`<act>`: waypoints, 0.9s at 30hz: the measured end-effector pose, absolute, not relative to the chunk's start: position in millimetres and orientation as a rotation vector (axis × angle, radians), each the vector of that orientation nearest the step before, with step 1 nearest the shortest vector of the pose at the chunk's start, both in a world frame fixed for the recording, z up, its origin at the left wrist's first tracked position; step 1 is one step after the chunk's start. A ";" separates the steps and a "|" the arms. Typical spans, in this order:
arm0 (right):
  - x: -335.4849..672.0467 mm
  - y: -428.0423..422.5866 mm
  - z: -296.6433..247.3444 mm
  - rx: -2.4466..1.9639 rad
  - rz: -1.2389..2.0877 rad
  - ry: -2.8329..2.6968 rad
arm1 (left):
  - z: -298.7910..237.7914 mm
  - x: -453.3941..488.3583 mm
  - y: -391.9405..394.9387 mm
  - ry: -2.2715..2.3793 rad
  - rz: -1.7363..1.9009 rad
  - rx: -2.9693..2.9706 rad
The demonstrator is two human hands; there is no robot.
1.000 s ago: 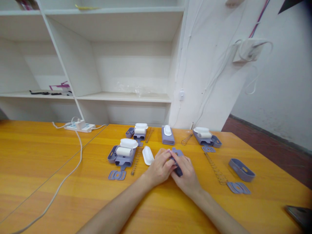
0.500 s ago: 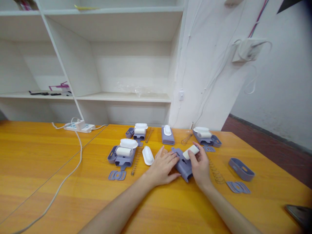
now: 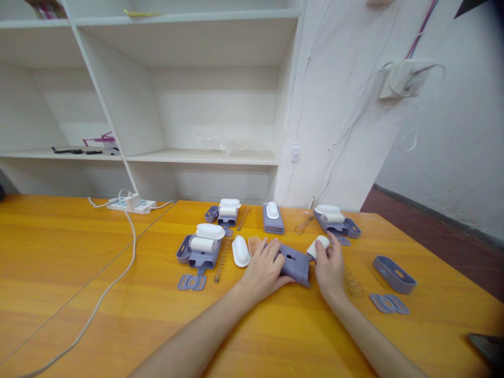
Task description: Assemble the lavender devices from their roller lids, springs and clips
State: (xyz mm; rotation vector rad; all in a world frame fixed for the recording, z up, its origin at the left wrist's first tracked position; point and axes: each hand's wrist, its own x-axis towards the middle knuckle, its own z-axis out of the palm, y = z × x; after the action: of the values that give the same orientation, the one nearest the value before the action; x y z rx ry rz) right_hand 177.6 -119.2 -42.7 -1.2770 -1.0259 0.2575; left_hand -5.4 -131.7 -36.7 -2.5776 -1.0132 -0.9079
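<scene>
Purple casing (image 3: 296, 266) lies slantwise on the wooden table (image 3: 283, 336), between the two hands. Its left end is under the left hand (image 3: 264, 266), whose bent fingers clasp it from above, thumb along the near edge. Just beyond its right end, apart from it, the right hand (image 3: 329, 268) pinches a white roller (image 3: 318, 247) between thumb and fingers, raised and tilted. A white oval cover (image 3: 240, 252) rests left of the left fingertips. Farther back stands a purple unit (image 3: 273, 224) topped with white.
</scene>
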 end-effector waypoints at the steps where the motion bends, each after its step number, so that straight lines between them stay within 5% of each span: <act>1: 177.0 -118.9 -43.7 -1.288 0.296 -1.011 | -38.2 -5.3 -131.2 -1.039 -0.909 -2.567; 27: 183.4 -114.8 -50.5 -1.455 0.554 -1.129 | -31.1 -2.5 -135.8 -1.372 -0.837 -2.441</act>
State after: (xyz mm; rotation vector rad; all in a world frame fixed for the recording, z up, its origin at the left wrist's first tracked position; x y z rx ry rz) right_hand 183.4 -114.8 -50.5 -1.4553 -1.1289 0.5537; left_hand -2.5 -135.8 -31.1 -2.4406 -1.3718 -0.8372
